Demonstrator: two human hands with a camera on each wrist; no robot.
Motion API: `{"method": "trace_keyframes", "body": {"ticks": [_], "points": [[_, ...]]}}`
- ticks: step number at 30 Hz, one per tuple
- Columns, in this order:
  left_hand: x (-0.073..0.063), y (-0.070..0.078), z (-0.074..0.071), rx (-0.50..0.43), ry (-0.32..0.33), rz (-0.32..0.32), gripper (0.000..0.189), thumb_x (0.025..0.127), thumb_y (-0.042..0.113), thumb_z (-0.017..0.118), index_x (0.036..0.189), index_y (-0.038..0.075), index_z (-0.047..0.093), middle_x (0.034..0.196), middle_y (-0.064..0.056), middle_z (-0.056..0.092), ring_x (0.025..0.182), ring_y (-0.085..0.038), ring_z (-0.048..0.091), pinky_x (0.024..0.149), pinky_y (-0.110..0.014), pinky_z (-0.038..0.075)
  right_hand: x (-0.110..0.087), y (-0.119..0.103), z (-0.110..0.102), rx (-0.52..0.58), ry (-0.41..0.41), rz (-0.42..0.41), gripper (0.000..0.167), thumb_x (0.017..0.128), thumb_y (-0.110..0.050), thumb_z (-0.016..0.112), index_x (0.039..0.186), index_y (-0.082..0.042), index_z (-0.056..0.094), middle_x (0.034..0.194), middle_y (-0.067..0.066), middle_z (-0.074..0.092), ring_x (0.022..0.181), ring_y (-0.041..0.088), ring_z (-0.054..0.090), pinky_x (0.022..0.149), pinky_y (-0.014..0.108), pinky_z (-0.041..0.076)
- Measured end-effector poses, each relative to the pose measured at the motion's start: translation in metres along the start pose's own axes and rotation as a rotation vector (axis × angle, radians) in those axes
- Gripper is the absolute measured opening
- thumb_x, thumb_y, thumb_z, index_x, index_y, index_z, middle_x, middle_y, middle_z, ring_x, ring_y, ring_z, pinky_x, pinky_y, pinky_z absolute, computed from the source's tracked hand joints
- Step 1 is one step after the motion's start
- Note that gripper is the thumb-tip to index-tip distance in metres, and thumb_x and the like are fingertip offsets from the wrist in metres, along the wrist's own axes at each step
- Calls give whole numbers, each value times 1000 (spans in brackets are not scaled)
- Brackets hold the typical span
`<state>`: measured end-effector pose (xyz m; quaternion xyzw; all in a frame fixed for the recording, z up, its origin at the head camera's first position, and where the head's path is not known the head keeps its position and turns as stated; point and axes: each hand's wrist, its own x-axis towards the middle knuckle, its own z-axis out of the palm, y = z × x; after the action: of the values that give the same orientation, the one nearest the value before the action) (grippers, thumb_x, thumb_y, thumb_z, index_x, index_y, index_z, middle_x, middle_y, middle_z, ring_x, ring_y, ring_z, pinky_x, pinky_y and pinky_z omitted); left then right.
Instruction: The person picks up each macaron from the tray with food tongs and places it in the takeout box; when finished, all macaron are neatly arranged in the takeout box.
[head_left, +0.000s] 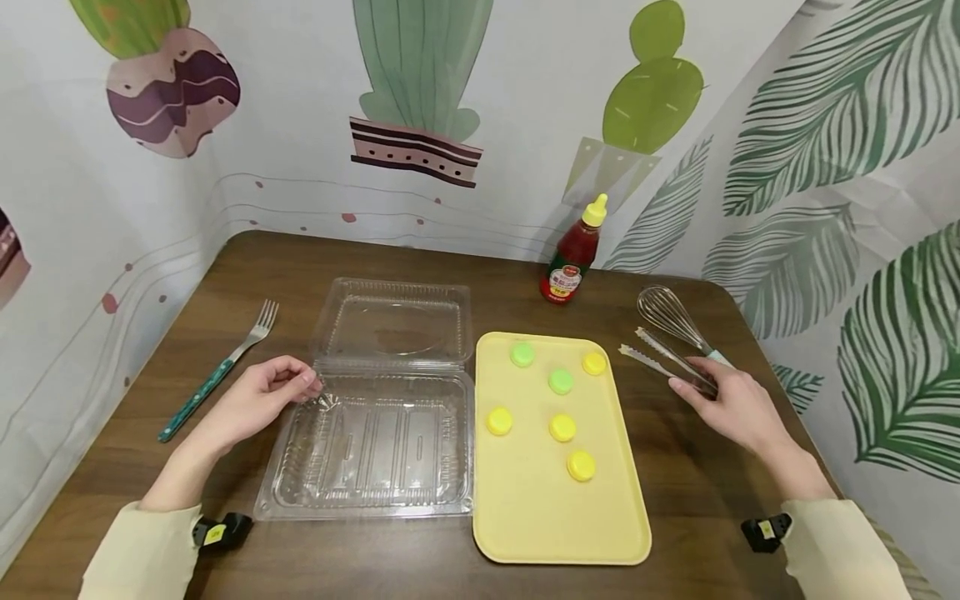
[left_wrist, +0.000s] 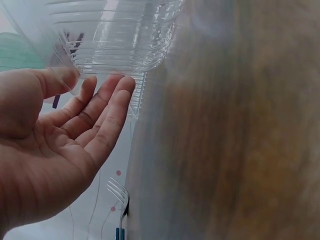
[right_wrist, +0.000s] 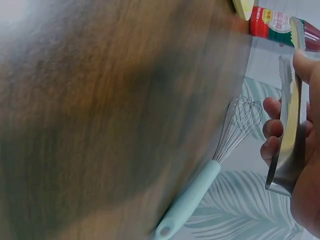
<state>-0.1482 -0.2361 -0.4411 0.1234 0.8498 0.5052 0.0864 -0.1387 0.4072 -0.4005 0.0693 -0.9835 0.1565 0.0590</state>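
Observation:
A clear plastic clamshell container (head_left: 375,500) lies opened out on the table, its lid (head_left: 393,333) folded back. My left hand (head_left: 258,398) pinches its left edge near the hinge; thumb and fingertips are on either side of the rim in the left wrist view. To the right of the yellow tray (head_left: 547,521), my right hand (head_left: 742,408) grips metal tongs (right_wrist: 290,135), whose toothed tips stand apart with nothing between them. On the tray sit several small round pieces, such as a yellow one (head_left: 581,466) and a green one (head_left: 560,381).
A whisk (head_left: 671,317) with a pale blue handle lies beyond the right hand. The red sauce bottle (head_left: 570,262) stands at the back, behind the tray. Left of the container is a fork (head_left: 225,367) with a green handle. Patterned cloth (head_left: 300,108) hangs behind the table.

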Motion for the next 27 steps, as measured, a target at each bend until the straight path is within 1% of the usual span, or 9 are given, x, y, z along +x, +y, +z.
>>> {"method": "trace_keyframes", "body": {"ticks": [2,4,8,12,15,22,27], "points": [[0,0,0,3,1,-4,25,105,18,55,109,-5,61,101,-15,71,92,-20,70,78,-22,56,3,-1,1,-15,-27,-20,57,96,-43,65,130,2,59,102,21,71,93,42,66,74,62,47],[1,-1,0,0,-1,-4,25,105,18,55,109,-5,61,101,-15,71,92,-21,70,79,-22,56,5,-3,3,-26,-33,-52,55,96,-42,66,128,2,61,102,20,72,91,40,67,73,61,49],[2,-1,0,-12,-5,2,24,104,18,55,109,-4,61,102,-16,71,93,-23,70,79,-23,56,10,-6,9,-64,-11,-127,49,94,-39,70,121,2,65,95,15,73,80,30,68,67,52,53],[2,-1,0,-12,-6,1,24,105,18,55,110,-4,61,102,-15,70,93,-22,70,79,-22,55,14,-9,15,-103,5,-173,43,91,-37,73,114,-1,69,87,7,72,68,18,61,59,42,50],[2,0,0,-9,-4,2,24,105,18,54,110,-5,61,102,-15,70,92,-21,69,79,-22,55,16,-10,19,-117,-4,-182,40,91,-37,74,113,-3,70,87,6,71,66,15,59,57,40,48],[1,-1,0,-12,4,2,23,105,16,54,109,-5,61,101,-16,70,92,-20,70,79,-22,56,18,-14,25,-112,-37,-169,41,92,-39,72,115,-6,71,94,9,73,70,20,63,58,45,50],[1,-3,1,-16,3,4,23,105,16,54,109,-5,61,102,-16,70,92,-21,70,79,-23,56,19,-15,29,-108,-63,-163,40,93,-38,71,116,-5,71,99,10,73,65,16,60,55,39,48]]}}
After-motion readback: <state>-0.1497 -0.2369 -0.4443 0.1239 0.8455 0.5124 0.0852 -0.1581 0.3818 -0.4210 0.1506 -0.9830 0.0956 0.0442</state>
